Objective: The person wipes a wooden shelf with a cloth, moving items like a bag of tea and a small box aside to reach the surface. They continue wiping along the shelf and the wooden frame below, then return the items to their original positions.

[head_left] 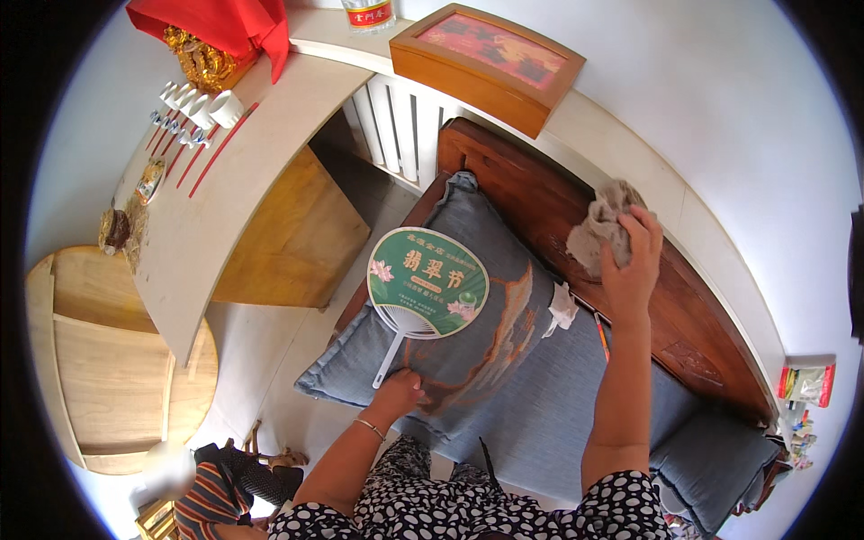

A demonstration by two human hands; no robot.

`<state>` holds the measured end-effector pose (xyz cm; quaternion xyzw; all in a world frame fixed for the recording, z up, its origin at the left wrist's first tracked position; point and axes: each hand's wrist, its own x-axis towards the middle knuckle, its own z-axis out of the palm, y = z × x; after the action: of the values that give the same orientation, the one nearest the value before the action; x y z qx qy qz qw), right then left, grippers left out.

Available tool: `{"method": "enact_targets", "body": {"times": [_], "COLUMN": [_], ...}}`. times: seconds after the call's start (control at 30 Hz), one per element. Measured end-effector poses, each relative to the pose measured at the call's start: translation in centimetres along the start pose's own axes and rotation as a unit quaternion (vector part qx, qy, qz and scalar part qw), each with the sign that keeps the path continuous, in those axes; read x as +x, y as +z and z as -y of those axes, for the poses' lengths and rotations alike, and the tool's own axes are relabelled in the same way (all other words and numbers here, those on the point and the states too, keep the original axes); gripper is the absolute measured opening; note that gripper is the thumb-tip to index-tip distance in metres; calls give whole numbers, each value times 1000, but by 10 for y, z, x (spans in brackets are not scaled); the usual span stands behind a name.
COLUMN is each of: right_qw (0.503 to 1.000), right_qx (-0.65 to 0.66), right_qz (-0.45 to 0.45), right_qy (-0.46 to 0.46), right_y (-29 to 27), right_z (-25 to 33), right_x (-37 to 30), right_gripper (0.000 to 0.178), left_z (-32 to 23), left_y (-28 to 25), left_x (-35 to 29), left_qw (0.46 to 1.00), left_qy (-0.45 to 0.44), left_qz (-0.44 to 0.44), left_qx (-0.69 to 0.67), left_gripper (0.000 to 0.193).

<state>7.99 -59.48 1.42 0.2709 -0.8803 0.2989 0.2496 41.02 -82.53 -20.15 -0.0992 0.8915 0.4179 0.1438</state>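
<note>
My right hand point(630, 261) grips a crumpled grey-beige cloth point(598, 225) against the dark wooden backrest point(693, 333) of a bench. On the blue-grey cushion point(504, 360), my left hand point(399, 393) rests with its fingers curled; whatever they may hold is hidden. Just beyond that hand lies a green and white hand fan point(427, 283), its white handle pointing toward me and ending beside the hand. A crumpled white tissue point(562, 308) sits between the cushion and the backrest. Close to my right forearm, a thin red stick-like thing point(601, 337) leans along the seat edge.
A wooden box point(490, 58) with a patterned lid stands on the ledge behind the backrest. To the left, a pale counter point(261, 135) bears white cups point(225, 108), red sticks and a gold figure under red cloth point(216, 22). Another person's striped clothing point(207, 495) shows at lower left.
</note>
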Motion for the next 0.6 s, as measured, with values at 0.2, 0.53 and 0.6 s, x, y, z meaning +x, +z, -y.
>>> {"method": "enact_targets", "body": {"times": [0.2,0.53,0.6], "right_qw": [966,956,956], "right_qx": [-217,-191,-178], "right_qz": [120,181,157], "right_qy": [-66,-127,-175], "right_y": [73,146,174], "right_z": [-12,38,51], "right_x": [11,63,73], "right_gripper": [35,30,24], "left_z": [8,26,22], "left_y": [-2,12,8], "left_x": [-3,-6,-4], "left_qw": [1000,997,996], "left_qy": [21,38,44], "left_qz": [0,31,46], "left_qx": [-18,-59,-60], "left_gripper": [14,24,24]}}
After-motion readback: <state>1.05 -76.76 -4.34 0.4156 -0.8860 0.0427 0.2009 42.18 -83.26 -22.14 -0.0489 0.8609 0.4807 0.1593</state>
